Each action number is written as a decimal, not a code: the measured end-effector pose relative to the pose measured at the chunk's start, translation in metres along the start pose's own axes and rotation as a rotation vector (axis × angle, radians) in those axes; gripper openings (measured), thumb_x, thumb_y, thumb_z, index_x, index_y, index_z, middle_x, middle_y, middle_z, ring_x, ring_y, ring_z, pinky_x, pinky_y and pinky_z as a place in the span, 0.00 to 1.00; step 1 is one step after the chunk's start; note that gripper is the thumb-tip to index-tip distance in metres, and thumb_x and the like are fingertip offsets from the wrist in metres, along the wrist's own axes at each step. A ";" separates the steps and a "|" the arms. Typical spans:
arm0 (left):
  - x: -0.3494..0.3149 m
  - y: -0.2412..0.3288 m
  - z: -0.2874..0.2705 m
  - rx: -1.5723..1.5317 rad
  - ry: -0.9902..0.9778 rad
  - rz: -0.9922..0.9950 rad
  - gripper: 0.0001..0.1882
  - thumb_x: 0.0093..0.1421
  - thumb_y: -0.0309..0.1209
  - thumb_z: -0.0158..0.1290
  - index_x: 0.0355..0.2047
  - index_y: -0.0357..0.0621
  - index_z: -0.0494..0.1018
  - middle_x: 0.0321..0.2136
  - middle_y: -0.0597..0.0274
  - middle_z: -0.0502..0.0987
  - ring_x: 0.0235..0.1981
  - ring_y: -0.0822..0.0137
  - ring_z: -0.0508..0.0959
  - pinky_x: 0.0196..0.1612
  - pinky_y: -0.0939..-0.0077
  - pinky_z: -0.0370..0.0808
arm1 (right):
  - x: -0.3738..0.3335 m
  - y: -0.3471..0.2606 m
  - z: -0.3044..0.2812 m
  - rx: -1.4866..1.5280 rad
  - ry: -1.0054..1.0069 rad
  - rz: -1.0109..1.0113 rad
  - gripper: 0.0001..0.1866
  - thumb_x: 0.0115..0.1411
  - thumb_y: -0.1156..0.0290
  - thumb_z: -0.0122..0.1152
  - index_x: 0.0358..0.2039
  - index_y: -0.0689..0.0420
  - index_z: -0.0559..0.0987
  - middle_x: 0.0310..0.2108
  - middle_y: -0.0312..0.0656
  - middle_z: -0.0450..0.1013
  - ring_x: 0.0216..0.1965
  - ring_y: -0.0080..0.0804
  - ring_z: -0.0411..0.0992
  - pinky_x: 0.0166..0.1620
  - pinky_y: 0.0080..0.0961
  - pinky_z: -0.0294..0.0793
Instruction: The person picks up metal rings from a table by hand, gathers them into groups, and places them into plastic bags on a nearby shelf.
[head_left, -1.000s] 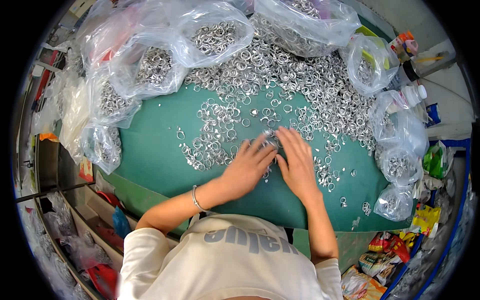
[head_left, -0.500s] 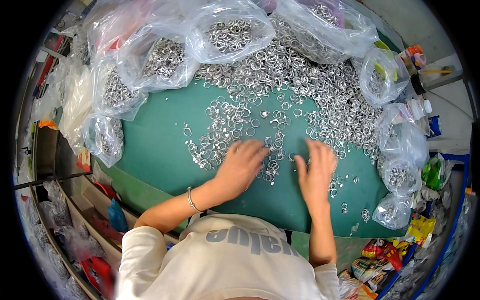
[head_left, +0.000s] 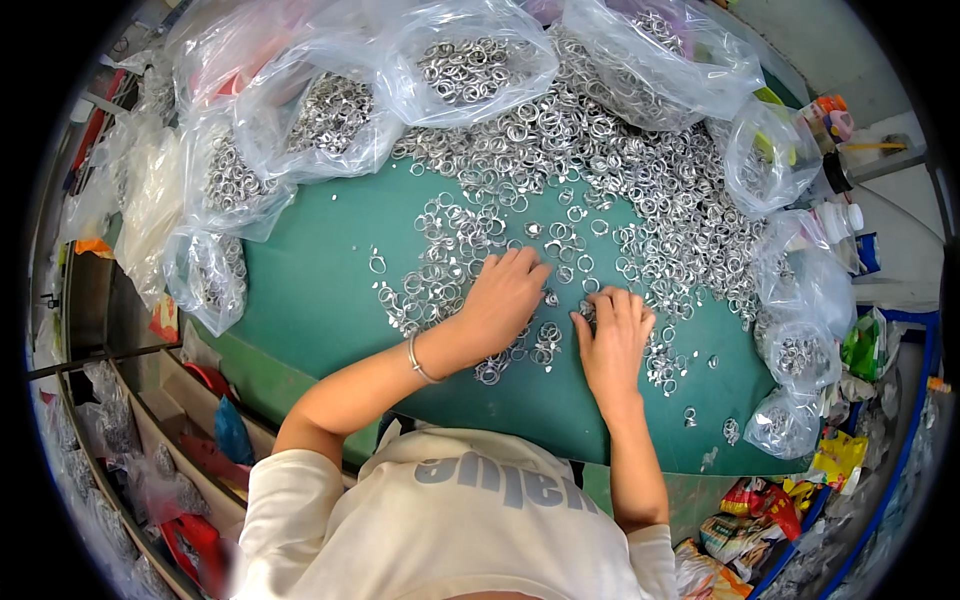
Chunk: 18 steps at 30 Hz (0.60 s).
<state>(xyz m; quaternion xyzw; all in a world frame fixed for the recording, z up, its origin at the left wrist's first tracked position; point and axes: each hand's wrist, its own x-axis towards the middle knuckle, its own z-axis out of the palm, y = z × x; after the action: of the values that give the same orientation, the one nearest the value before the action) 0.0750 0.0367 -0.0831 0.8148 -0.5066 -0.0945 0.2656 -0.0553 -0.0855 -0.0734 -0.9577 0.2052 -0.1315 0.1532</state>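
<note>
- Green tabletop [head_left: 300,290]: spreading beneath both hands and all the rings between them.
- Main heap of silver-coloured finger rings [head_left: 690,190]: covering the table's far side and running down toward the right.
- Open clear plastic bags [head_left: 410,105], ring-filled: standing along the far and left edges; smaller ones are lining the right edge.
- Loose ring spread [head_left: 450,250]: lying nearer than the heap, reaching under the left hand.
- Left hand [head_left: 505,300]: bending its fingers downward among loose rings; cannot tell how far they are closing or whether they are gripping any.
- Right hand [head_left: 615,345]: curving its fingers, thumb standing apart; rings are showing at the thumb-finger gap, whether held or merely touched cannot be told.
- Small ring cluster [head_left: 547,343]: sitting between the hands, apart from both.
- Silver-coloured bangle [head_left: 417,362]: encircling the left wrist.
</note>
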 end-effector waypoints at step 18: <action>-0.023 0.093 0.032 -0.465 -0.333 0.164 0.20 0.55 0.21 0.48 0.49 0.41 0.65 0.42 0.52 0.68 0.39 0.49 0.73 0.40 0.62 0.72 | -0.107 0.058 -0.067 0.315 0.234 0.416 0.07 0.50 0.83 0.61 0.31 0.63 0.77 0.31 0.44 0.71 0.26 0.33 0.69 0.29 0.24 0.69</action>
<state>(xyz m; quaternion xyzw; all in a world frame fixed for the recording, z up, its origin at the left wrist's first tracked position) -0.0218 0.0143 -0.0636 0.6616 -0.5722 -0.3184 0.3653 -0.1916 -0.1055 -0.0521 -0.8377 0.3906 -0.2370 0.2991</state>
